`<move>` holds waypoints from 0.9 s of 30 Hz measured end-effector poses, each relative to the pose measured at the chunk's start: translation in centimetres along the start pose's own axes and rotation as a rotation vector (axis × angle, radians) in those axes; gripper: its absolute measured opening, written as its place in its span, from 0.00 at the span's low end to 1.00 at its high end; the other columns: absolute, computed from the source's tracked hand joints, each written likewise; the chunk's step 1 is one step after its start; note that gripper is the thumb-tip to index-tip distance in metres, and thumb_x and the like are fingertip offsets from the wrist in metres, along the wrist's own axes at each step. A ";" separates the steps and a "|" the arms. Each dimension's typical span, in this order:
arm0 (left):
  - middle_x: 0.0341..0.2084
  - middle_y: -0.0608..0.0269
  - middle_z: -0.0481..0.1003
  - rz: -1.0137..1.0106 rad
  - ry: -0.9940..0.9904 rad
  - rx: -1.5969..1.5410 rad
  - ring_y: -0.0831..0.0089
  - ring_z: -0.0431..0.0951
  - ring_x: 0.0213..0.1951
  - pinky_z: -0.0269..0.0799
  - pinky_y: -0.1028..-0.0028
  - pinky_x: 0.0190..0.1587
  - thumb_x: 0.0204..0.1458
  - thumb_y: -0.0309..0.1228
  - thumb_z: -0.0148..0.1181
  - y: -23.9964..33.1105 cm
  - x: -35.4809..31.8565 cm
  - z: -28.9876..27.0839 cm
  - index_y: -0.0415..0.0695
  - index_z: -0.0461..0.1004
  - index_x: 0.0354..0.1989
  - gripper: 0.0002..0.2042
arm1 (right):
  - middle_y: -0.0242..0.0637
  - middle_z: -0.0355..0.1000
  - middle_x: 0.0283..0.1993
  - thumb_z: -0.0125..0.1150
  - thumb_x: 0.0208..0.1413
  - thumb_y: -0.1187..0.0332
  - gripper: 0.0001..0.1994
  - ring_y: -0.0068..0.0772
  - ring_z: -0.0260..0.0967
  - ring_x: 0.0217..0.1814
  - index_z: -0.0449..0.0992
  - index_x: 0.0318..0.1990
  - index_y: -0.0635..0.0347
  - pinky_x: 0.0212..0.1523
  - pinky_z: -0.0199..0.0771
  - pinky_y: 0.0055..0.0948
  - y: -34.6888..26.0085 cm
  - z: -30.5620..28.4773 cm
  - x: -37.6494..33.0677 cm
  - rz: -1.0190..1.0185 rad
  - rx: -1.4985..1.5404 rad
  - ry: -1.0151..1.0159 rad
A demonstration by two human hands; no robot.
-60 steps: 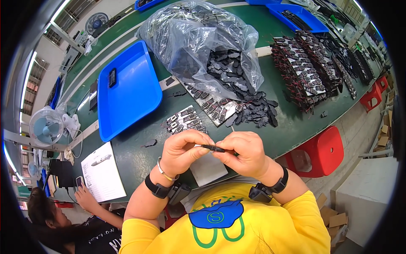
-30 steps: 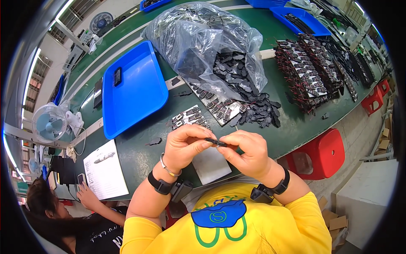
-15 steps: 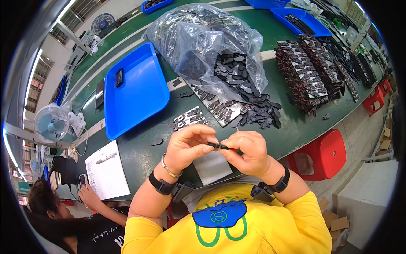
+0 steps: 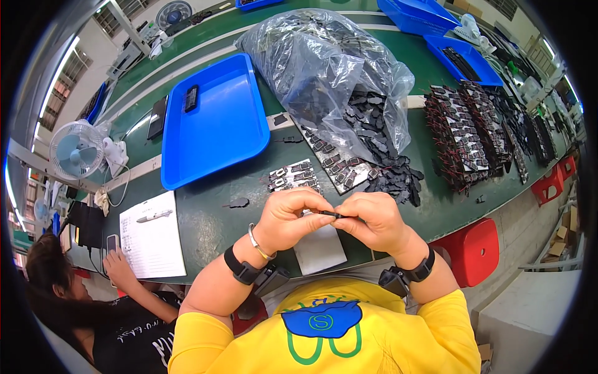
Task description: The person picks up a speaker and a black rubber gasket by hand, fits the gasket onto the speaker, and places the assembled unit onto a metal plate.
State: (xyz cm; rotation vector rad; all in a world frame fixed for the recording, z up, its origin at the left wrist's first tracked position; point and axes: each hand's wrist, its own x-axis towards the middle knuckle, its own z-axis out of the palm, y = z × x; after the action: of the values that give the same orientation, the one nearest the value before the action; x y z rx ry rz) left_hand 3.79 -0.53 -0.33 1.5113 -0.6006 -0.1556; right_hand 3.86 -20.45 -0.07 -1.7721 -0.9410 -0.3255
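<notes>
Between my two hands, just above the near edge of the table, is a small, thin black plastic piece (image 4: pixel 331 214). My left hand (image 4: pixel 291 218) pinches one end of it with thumb and index finger. The fingers of my right hand (image 4: pixel 377 222) are closed on the other end. Fingers cover most of the piece. A white sheet (image 4: pixel 320 249) lies beneath my hands. Just beyond them is a board (image 4: pixel 295 177) with rows of small dark parts, and a second such board (image 4: pixel 341 177) partly lies under loose black flat pieces (image 4: pixel 395 182).
A large clear plastic bag (image 4: pixel 280 56) spills black pieces. A blue tray (image 4: pixel 215 143) stands left of it, holding one black part. Stacked boards with red wires (image 4: pixel 458 137) are at right, near a red stool (image 4: pixel 476 252). A co-worker's hand (image 4: pixel 118 268) holds a phone beside a paper sheet (image 4: pixel 152 240).
The whole view has shifted a little, so the table things sit further right in it. Both my hands keep hold of the black piece, which now shows less between my fingers.
</notes>
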 end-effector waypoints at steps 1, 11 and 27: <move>0.24 0.62 0.74 -0.002 0.005 -0.003 0.76 0.74 0.29 0.68 0.79 0.31 0.42 0.22 0.63 -0.1 -0.1 0.0 0.39 0.75 0.30 0.06 | 0.39 0.69 0.23 0.65 0.40 0.74 0.09 0.34 0.66 0.20 0.72 0.30 0.64 0.20 0.65 0.25 0.1 0.0 0.0 -0.037 0.019 -0.019; 0.29 0.60 0.74 -0.185 0.161 -0.250 0.75 0.73 0.32 0.70 0.77 0.36 0.44 0.18 0.59 -0.8 0.3 0.0 0.36 0.73 0.33 0.06 | 0.37 0.70 0.23 0.65 0.41 0.75 0.08 0.26 0.69 0.24 0.73 0.31 0.65 0.24 0.67 0.21 -0.2 0.6 -0.1 0.333 0.167 0.074; 0.27 0.59 0.75 0.102 -0.046 0.404 0.71 0.75 0.30 0.70 0.77 0.34 0.40 0.20 0.61 0.3 1.2 -0.5 0.38 0.73 0.30 0.07 | 0.36 0.69 0.21 0.64 0.41 0.75 0.07 0.27 0.66 0.20 0.73 0.29 0.65 0.20 0.64 0.22 0.7 0.1 -0.2 0.136 -0.043 0.048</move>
State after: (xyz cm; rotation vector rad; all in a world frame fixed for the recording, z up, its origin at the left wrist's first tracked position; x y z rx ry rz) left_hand 4.99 -0.58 0.28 1.8643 -0.7773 0.0125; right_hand 4.17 -20.56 -0.68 -1.8488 -0.7810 -0.3013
